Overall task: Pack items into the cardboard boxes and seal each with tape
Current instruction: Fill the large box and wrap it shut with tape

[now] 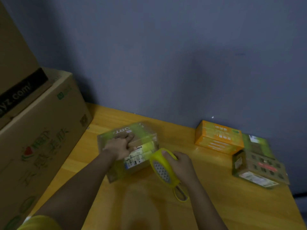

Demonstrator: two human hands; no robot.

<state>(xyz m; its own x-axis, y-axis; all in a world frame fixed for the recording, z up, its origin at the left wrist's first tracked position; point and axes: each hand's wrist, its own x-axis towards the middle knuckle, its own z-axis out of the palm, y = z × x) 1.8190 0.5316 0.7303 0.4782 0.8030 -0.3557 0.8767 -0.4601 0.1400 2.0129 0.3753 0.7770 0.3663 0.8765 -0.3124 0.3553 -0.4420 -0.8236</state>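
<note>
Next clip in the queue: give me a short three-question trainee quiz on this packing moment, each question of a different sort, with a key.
1. True or false: the left hand presses on top of the small cardboard box in the middle of the wooden table.
2. Multiple choice: what does the right hand grip? A) scissors B) yellow tape dispenser C) a marker
3. Fill in: the orange box lies at the far right of the table, close to the ____.

Key: 1 true; 2 B; 3 wall
</note>
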